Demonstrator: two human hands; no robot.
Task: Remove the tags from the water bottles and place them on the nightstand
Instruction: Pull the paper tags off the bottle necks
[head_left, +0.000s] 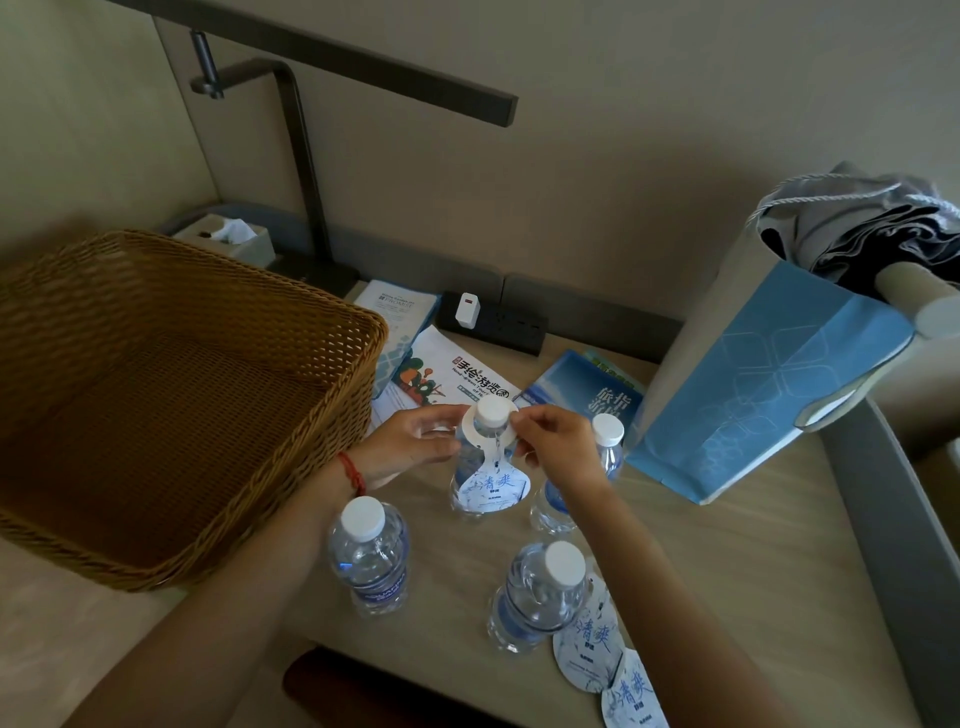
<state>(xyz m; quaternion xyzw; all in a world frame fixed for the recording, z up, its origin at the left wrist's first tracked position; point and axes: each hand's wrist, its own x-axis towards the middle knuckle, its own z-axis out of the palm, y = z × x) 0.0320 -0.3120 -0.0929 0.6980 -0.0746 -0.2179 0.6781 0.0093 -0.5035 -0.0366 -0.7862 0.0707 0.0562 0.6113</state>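
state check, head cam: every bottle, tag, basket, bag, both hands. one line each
Middle bottle: upright, capped, tag on neck.
Hanging tag: collar pinched both sides.
Near-left bottle: upright, capped, untagged.
Near-right bottle: upright, capped.
Far-right bottle: upright, capped.
Loose tags: flat on nightstand.
Wicker basket: empty.
Blue bag: open.
Left hand: pinching collar.
Right hand: pinching collar.

Four upright white-capped water bottles (370, 558) on nightstand (727, 571), one tagged (493, 486), two loose tags (589, 649)
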